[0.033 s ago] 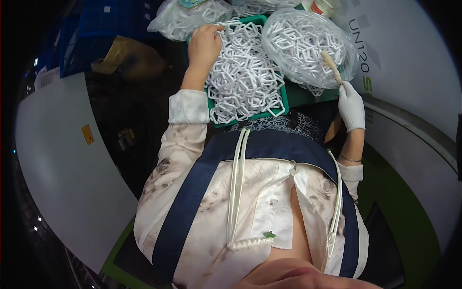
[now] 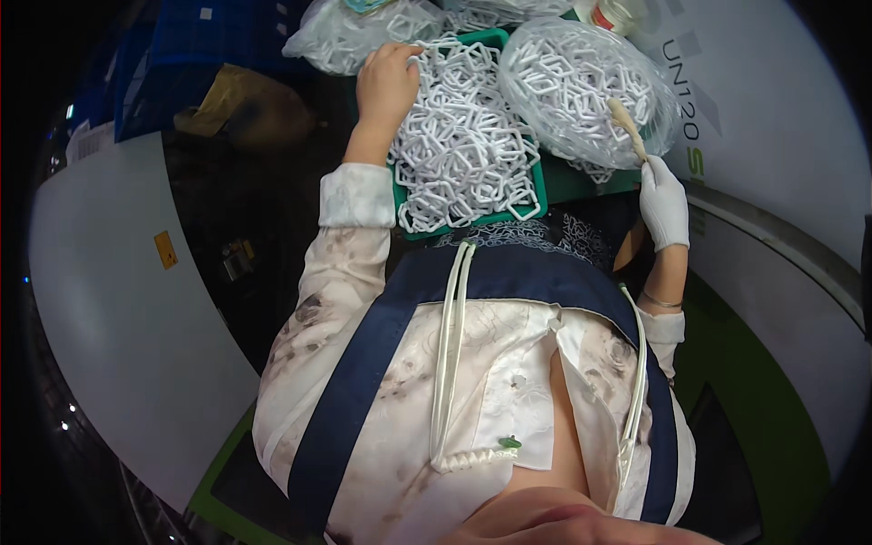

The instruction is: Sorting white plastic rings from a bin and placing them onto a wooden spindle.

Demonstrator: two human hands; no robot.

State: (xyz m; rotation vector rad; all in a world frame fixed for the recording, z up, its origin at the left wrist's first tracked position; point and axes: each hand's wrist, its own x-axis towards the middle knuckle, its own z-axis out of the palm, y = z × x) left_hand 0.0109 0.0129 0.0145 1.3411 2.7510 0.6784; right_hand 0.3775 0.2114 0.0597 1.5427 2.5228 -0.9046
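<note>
White plastic, bent into angular open loops, filled the green plastic tray (image 2: 541,186) directly in front of the torso; these white loops (image 2: 465,136) lay in a tangled heap, probably piled there because the tray's raised rim could hem them in. The bare left hand (image 2: 389,84) rested palm down at the tray's far left edge, perhaps to steady it or the heap; its fingers curled over the rim and the nearest loops, but whether they pinched anything could not be told.

The right hand, in a white knitted glove (image 2: 665,202), appeared to pinch the near end of a slim tan stick-like piece (image 2: 625,127) at its fingertips, the far end lying across a clear plastic bag (image 2: 659,136). That grip at one end seemed to leave the piece's length free. The bag, bulging with more loops, sat just right of the tray, likely for easy reach. Another clear bag (image 2: 334,44) slumped beyond the left hand.
</note>
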